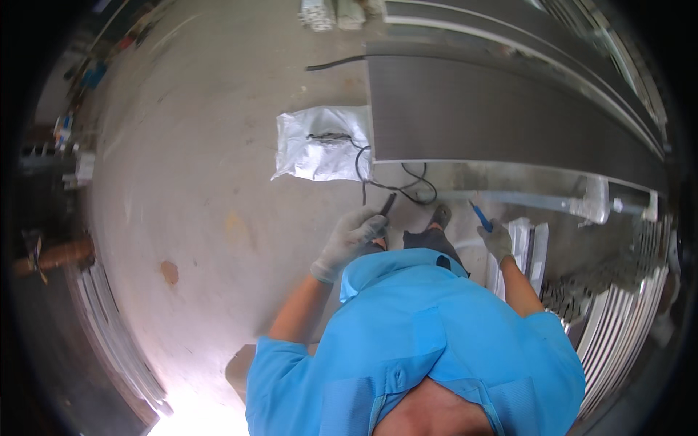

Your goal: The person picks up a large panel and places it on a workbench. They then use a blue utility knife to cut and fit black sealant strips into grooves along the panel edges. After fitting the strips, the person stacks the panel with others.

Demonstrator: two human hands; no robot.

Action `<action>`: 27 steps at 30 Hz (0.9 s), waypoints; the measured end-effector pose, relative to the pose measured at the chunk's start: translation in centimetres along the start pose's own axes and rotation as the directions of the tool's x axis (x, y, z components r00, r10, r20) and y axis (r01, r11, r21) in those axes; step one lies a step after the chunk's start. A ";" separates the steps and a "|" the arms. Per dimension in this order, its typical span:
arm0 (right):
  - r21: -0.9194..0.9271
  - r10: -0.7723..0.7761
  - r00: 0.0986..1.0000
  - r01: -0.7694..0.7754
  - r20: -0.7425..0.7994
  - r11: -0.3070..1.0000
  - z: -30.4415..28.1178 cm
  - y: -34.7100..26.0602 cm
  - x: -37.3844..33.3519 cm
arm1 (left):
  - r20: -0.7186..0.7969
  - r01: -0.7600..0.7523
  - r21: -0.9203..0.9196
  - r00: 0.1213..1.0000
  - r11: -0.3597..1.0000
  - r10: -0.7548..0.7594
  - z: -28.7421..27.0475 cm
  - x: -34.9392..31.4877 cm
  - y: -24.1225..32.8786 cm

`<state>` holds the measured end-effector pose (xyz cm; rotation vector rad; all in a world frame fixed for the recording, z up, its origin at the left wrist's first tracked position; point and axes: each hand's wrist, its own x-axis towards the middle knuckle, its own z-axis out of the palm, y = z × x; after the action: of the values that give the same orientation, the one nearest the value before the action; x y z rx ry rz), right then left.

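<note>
My left hand (349, 242), in a pale work glove, is closed around a short black strip (389, 204) that sticks up past the fingers. Further right, my right hand (498, 241), gloved too, grips a slim blue-handled tool (480, 216) with its tip pointing up and left; its exact kind is too small to tell. Just beyond my left hand a long black cord (435, 195) lies in loops. Part of it runs onto a white plastic sack (305, 156), where more dark strands (331, 137) lie bunched. Whether the held strip joins the cord I cannot tell.
A long dark grey panel (502, 109) with a pale edge extends to the right of the sack. Another black cord end (331, 64) juts from its far corner. White profiles (538, 254) lie beside my right arm, and stacked metal lengths (618, 334) stand at lower right.
</note>
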<state>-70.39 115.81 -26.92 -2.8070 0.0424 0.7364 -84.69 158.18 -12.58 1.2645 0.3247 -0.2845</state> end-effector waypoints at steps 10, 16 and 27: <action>0.947 -0.146 0.954 0.283 -0.262 0.152 -11.7 -11.4 -11.1 | 0.464 -0.819 0.199 0.563 0.539 0.684 18.0 12.0 6.6; 0.888 -0.207 0.867 0.422 -0.454 -0.180 -22.0 -4.1 -8.5 | 0.273 -0.436 -0.090 0.854 0.895 0.443 28.2 14.4 7.4; 0.907 -0.257 0.875 0.360 -0.410 -0.220 -26.5 11.0 -7.4 | 0.561 -0.929 0.216 0.371 0.302 0.740 48.8 18.5 9.5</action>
<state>-65.04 98.62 -3.37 -1.1021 -0.0798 0.1759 -60.07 113.43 1.64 1.6970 -0.8700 0.3946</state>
